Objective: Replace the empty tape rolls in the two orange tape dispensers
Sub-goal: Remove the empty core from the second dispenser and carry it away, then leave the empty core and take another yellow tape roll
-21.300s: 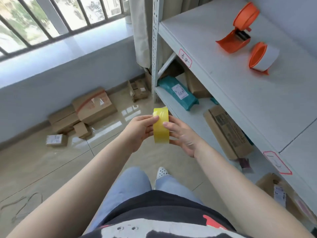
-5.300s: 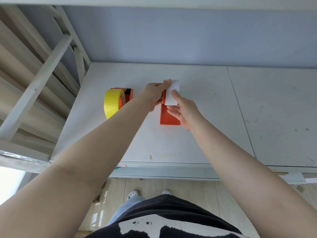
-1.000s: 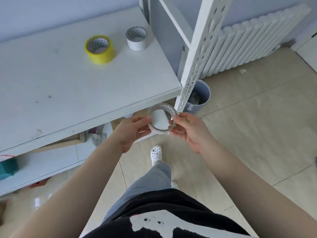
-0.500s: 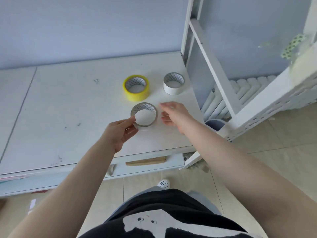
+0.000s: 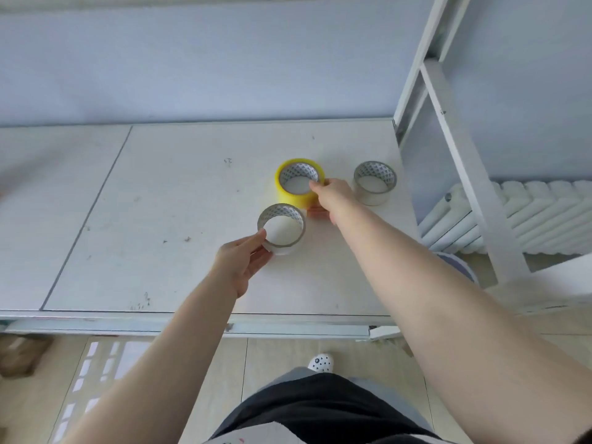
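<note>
My right grip (image 5: 330, 195) pinches the yellow roll's (image 5: 296, 184) right rim on the shelf (image 5: 179, 200). Left grip (image 5: 242, 257) loosely cups the empty core (image 5: 282, 229), fingers touching its near-left side.

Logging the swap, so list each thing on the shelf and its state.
Yellow full tape roll: flat on the white shelf, right hand gripping its rim.
Near empty grey cardboard tape core: flat, left hand touching its side.
Far empty grey cardboard core: flat, untouched.
</note>
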`<state>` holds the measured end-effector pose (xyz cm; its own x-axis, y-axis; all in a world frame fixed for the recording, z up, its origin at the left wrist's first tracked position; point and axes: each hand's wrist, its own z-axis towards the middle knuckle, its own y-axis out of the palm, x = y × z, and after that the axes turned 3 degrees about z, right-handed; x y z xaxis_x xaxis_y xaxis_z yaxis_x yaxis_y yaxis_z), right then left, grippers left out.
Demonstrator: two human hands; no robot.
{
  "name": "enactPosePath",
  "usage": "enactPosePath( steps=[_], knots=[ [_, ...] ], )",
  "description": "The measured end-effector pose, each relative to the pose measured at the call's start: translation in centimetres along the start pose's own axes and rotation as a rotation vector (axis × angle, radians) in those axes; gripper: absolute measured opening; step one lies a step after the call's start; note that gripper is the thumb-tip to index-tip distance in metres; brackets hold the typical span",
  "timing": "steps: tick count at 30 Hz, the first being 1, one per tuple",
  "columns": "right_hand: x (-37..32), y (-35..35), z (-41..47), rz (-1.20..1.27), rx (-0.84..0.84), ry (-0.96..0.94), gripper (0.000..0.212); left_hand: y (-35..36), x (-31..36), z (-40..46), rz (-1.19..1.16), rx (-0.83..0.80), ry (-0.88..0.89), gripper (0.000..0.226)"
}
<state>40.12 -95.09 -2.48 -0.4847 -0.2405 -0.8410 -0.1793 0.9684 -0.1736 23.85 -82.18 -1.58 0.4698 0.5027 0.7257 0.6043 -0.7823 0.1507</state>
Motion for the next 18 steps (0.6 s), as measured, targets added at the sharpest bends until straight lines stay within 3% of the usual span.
enactPosePath(
  steps=[5,8,18],
  knots=[
    [0.6,-1.9,-1.8,0.149,-0.089,0.079,0.018,-1.5,2.6,-0.5,-0.149,-0.090,0.057,0.021],
    [2.7,-4.2,-5.3,0.167,-0.163,0.115,0.023,-1.9,4.9,0.0,-0.208,-0.104,0.050,0.015],
    [5.9,-9.5,-12.3,0.135,-0.152,0.176,0.029,9.3,5.5,6.1,0.187,-0.052,-0.038,0.022]
  ],
)
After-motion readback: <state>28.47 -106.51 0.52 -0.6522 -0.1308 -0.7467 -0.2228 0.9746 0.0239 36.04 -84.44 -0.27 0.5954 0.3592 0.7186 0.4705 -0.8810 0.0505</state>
